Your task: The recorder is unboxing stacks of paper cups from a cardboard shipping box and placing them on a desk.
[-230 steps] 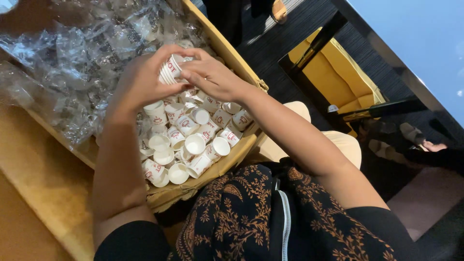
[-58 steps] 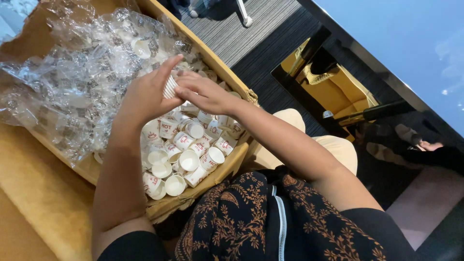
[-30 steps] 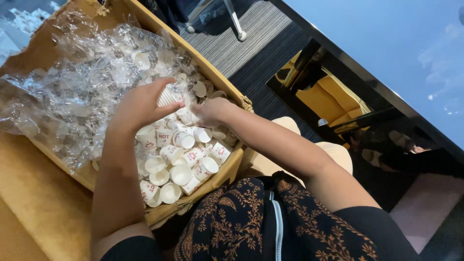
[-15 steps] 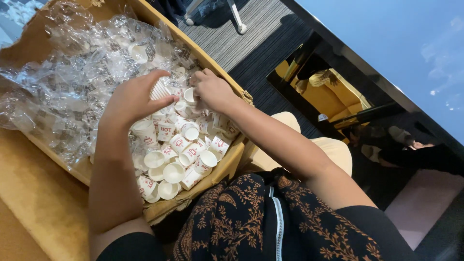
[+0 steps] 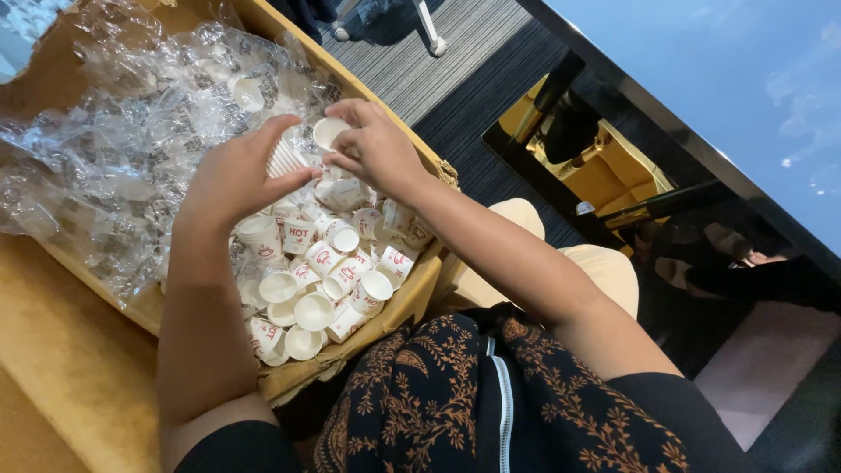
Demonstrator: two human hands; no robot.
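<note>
Overhead, both forearms reach forward from the lap into a cardboard box (image 5: 412,302), and the two hands meet above its far side. Left hand (image 5: 236,175) is curled, thumb and fingers clenched around a short stack of small ribbed paper cups (image 5: 285,158) that lies tilted, its open end turned toward the other hand. Right hand (image 5: 377,144) bends at the wrist and pinches a single white paper cup (image 5: 329,133) by the rim between fingertips and thumb, just beside the mouth of the stack. Below them lies a heap of loose paper cups (image 5: 324,271) with red print, some upright, some on their sides. Crumpled clear plastic wrap (image 5: 131,131) fills the rest of the box.
</note>
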